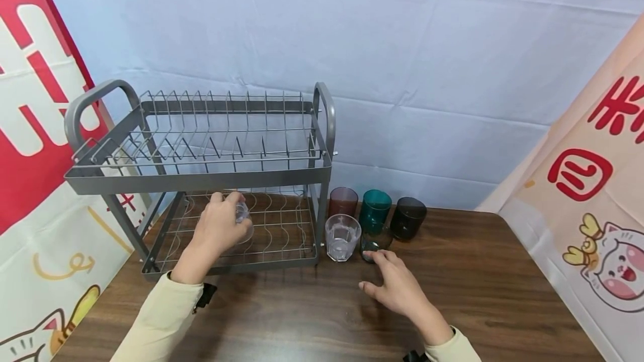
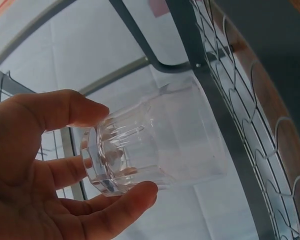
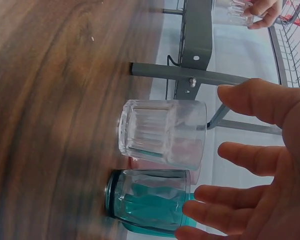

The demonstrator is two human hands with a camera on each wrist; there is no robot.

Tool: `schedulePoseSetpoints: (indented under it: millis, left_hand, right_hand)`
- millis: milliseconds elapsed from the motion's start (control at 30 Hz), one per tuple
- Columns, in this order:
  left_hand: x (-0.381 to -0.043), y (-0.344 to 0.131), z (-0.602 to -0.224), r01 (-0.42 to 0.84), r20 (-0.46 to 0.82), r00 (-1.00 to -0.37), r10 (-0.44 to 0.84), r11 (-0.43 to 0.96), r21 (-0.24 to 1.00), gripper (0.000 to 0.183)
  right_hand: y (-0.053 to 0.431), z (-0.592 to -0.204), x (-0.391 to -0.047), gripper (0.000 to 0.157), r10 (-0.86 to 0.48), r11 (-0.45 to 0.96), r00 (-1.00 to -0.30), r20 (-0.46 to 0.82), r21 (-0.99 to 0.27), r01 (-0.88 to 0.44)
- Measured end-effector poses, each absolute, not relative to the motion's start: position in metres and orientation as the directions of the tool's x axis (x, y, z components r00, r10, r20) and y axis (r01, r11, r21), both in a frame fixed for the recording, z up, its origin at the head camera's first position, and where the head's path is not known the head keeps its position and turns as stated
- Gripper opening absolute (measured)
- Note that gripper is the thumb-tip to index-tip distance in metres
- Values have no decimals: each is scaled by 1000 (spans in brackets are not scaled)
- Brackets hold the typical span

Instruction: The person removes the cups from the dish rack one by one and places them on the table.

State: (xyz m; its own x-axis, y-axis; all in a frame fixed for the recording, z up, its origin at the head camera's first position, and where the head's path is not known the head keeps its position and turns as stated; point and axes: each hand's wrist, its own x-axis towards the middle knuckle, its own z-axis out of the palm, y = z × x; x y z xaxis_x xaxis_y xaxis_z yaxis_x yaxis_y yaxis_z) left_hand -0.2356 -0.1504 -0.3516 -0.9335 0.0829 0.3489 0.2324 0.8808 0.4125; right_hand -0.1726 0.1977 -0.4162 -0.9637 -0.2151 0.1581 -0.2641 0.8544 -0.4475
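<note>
My left hand (image 1: 218, 228) grips a clear drinking glass (image 2: 165, 135) by its faceted base, thumb on one side and fingers on the other. The glass is upside down, its mouth towards the wire lower shelf (image 1: 274, 244) of the grey dish rack (image 1: 201, 183). Over by the other glasses, my right hand (image 1: 397, 289) is spread with nothing in its grasp. Its fingertips overlap a smoky grey glass (image 1: 374, 244) in the head view. Beside that glass stands another clear glass (image 3: 162, 130), upright on the table.
Behind the front glasses stand a purple glass (image 1: 343, 201), a teal glass (image 1: 375, 205) and a black glass (image 1: 408, 218). The rack's upper tier (image 1: 201, 144) has upright wire dividers and roofs over the left hand's space. A pale cloth (image 1: 427, 71) hangs behind the wooden table (image 1: 478, 284).
</note>
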Motion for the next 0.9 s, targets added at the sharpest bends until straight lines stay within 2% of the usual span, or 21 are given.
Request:
schedulePoseSetpoints:
  millis: [333,900]
  left_hand:
    - [-221,-139,-352,299,374,-918,130,848,437,39]
    - [-201,-121,-360,348,376,-912,165,796,495,37]
  right_hand:
    - [195,-420,-168,58,-220,835,-952,214,-463,-298]
    - [183,-430,-167,53,-215,690,-893,396,-585,-426]
